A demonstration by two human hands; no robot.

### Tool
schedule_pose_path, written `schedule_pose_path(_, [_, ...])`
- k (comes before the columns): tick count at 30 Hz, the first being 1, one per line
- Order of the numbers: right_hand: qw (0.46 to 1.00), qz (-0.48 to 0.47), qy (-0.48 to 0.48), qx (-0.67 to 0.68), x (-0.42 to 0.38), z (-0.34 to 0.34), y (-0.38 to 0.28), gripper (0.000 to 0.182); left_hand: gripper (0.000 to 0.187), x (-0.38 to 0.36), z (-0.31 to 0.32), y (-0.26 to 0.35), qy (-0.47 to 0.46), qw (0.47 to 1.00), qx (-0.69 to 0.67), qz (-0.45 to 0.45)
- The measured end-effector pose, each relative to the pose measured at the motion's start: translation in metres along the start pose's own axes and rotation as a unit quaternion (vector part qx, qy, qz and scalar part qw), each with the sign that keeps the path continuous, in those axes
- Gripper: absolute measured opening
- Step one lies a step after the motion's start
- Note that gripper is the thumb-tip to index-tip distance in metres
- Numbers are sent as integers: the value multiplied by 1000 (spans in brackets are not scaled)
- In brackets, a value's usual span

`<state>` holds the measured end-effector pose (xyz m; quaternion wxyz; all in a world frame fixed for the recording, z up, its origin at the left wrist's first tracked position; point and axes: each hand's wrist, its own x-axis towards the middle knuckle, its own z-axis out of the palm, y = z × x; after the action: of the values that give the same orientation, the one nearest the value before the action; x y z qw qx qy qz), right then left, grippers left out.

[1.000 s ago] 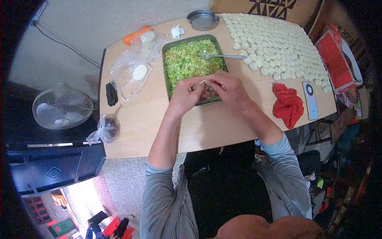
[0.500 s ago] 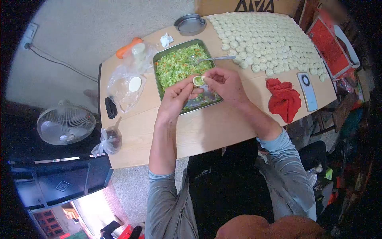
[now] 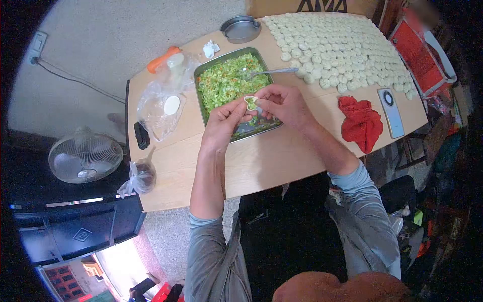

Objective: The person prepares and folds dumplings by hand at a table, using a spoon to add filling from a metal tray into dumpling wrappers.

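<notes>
Between my two hands is a small dumpling (image 3: 251,103), its pale wrapper still open around green filling. My left hand (image 3: 225,122) pinches its left side with thumb and fingers. On the other side, my right hand (image 3: 283,107) holds the rim between thumb and forefinger. Both hands are over the near part of a metal tray (image 3: 200,95). Chopped green vegetable filling (image 3: 226,78) with orange bits lies in that tray. A spoon (image 3: 276,72) rests in the filling, its handle across the tray's right rim.
Rows of finished dumplings (image 3: 337,48) cover the table's far right. Near them are a red cloth (image 3: 359,123) and a phone (image 3: 391,113). A round metal tin (image 3: 240,30) stands at the back. Plastic bags with white wrappers (image 3: 171,105) and a tied bag (image 3: 141,177) lie left.
The dumpling wrapper's rim has gone from a rounded oval to a more pinched, folded shape between my fingers. My hands stay in nearly the same place over the tray.
</notes>
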<state>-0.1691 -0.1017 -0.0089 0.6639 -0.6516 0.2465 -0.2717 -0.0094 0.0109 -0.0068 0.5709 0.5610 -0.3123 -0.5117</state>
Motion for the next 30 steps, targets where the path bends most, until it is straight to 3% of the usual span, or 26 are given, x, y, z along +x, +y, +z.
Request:
schedule_pose_path(10, [1000, -10, -17, 18, 2, -3, 9, 10, 30, -1, 6, 0, -8, 1000, -9, 26])
schedule_pose_path(19, [996, -24, 9, -86, -2, 2, 5, 10, 30, 0, 2, -2, -27, 997, 63, 29])
schedule_pose_path(30, [999, -20, -11, 23, 4, -4, 13, 12, 31, -1, 8, -1, -10, 1000, 6, 20])
